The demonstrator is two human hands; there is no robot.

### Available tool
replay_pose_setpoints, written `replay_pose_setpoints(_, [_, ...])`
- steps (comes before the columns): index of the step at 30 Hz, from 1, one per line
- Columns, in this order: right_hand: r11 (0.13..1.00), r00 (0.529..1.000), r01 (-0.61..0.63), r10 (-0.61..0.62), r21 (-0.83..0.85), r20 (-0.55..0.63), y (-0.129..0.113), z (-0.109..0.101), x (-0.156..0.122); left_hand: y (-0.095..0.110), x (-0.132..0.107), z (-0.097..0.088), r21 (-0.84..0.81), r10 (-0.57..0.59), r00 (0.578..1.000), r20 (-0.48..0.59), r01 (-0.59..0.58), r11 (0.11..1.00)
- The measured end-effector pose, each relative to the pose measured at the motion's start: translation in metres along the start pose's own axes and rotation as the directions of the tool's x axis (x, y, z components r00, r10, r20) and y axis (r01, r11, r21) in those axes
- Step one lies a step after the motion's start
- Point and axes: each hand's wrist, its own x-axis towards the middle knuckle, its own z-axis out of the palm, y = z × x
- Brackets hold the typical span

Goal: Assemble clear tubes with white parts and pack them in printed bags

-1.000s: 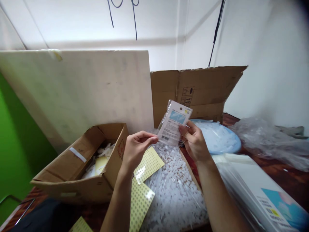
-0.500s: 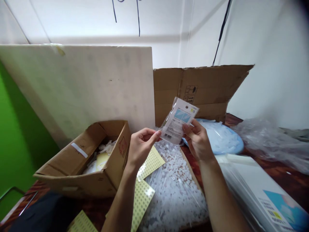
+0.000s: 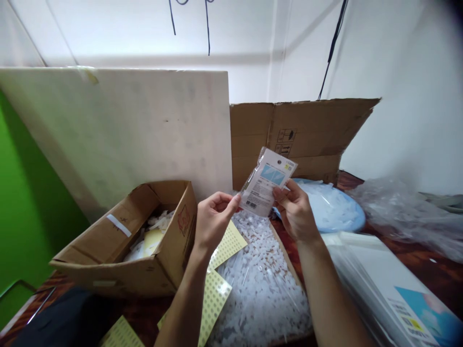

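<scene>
Between my hands is a small clear plastic packet (image 3: 261, 190) with a white printed card in it, showing a blue picture, a barcode and a hang hole. It tilts to the right at the top. My left hand (image 3: 217, 217) pinches its lower left edge between thumb and forefinger. Thumb and fingers of my right hand (image 3: 296, 209) grip its right edge. Below the packet spreads a heap of small white pieces (image 3: 264, 284) under clear plastic. Yellow sheets of round stickers (image 3: 213, 299) lie beside the heap, partly behind my left forearm.
An open cardboard box (image 3: 155, 274) with scraps stands on the left. On the right are a blue basin (image 3: 356, 226) of translucent pieces, a stack of large printed packets (image 3: 379, 274) and crumpled plastic film (image 3: 405, 212). A white board (image 3: 144, 130) and cardboard (image 3: 307, 120) stand behind.
Almost nothing differs. The packet and both hands have shifted very slightly, and both hands keep their hold on it.
</scene>
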Motion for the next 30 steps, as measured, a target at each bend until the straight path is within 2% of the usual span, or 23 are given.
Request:
replay_pose_setpoints(3, [1.0,1.0,-0.008,0.007,-0.016,-0.007,-0.001,0.003,-0.001,0.0,0.0,0.001,0.025,0.007,0.999,-0.037,-0.006,1.0])
replay_pose_setpoints(9, [1.0,1.0,-0.009,0.009,-0.013,0.011,-0.005,0.007,-0.003,-0.002,0.001,-0.002,0.051,0.005,1.0,-0.026,-0.004,0.999])
replay_pose_setpoints(14, [1.0,1.0,-0.012,0.012,-0.007,-0.003,-0.002,0.007,-0.001,-0.008,0.005,-0.005,-0.047,-0.045,0.999,-0.029,0.043,0.998])
replay_pose_setpoints(19, [0.999,0.999,-0.017,0.016,-0.031,-0.043,0.001,-0.001,0.0,-0.001,0.007,-0.015,-0.111,-0.051,0.997,-0.056,0.045,0.993])
replay_pose_setpoints(22, [0.998,0.999,-0.029,0.027,-0.053,-0.039,0.001,-0.004,0.0,0.005,0.005,-0.019,-0.054,-0.07,0.997,0.044,0.073,0.996])
replay_pose_setpoints(25, [0.998,0.999,-0.032,0.032,-0.053,-0.003,-0.001,0.0,-0.001,0.005,0.004,-0.017,-0.033,-0.137,0.978,0.158,0.144,0.989])
replay_pose_setpoints(30, [0.996,0.997,-0.068,0.07,-0.055,0.037,-0.004,0.012,-0.004,-0.004,0.005,-0.012,-0.14,-0.223,0.952,0.21,0.255,0.957])
